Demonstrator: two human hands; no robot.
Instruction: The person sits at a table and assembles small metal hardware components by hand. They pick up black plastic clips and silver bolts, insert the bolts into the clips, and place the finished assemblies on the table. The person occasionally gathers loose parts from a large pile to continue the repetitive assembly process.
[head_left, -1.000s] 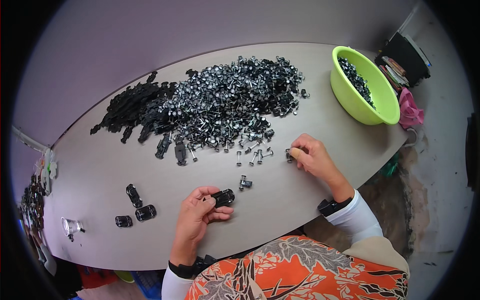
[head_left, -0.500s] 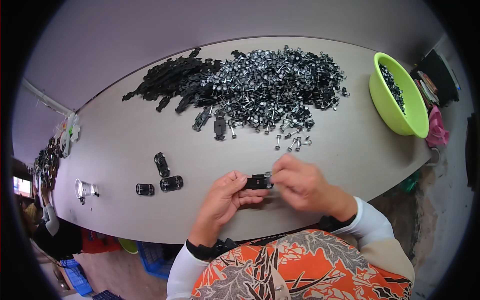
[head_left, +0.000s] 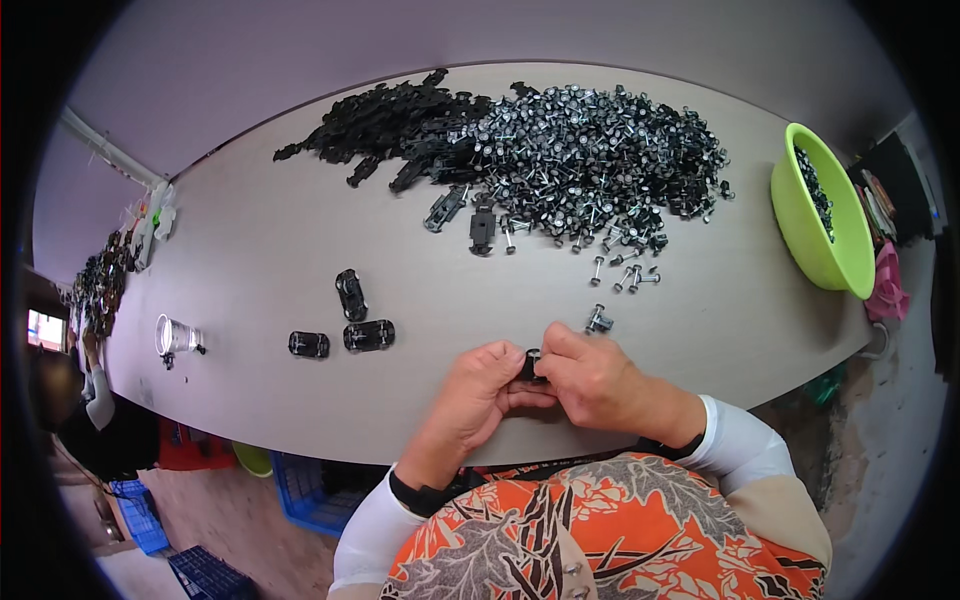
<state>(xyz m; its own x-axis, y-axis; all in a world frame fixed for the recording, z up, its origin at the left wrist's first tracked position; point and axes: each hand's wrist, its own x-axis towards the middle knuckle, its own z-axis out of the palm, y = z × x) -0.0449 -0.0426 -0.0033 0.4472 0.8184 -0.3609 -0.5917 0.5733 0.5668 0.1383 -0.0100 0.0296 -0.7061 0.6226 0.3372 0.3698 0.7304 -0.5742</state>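
My left hand [head_left: 485,388] grips a small black toy car chassis [head_left: 533,366], mostly hidden by fingers. The fingers of my right hand [head_left: 592,382] are closed on the chassis's right end; whether they also pinch a wheel axle cannot be made out. Just beyond my right hand lies a small wheel axle with a grey piece [head_left: 599,320]. Farther off are several loose wheel axles [head_left: 628,280] by a large heap of axles [head_left: 600,165]. A heap of black chassis [head_left: 400,125] adjoins it on the left, with a single flat chassis [head_left: 482,225] at its front edge.
On the table's left sit three black toy cars [head_left: 369,335] and a clear cup [head_left: 172,337] lying on its side. A lime-green basin [head_left: 838,255] with black parts stands at the far right. Another person's arm [head_left: 98,395] reaches in at the far left. Blue crates [head_left: 300,497] stand below the table.
The view has shifted, so the table's things sit farther right. My hands have drawn closer together over the chassis. A wheel axle with a grey piece now lies beyond my right hand.
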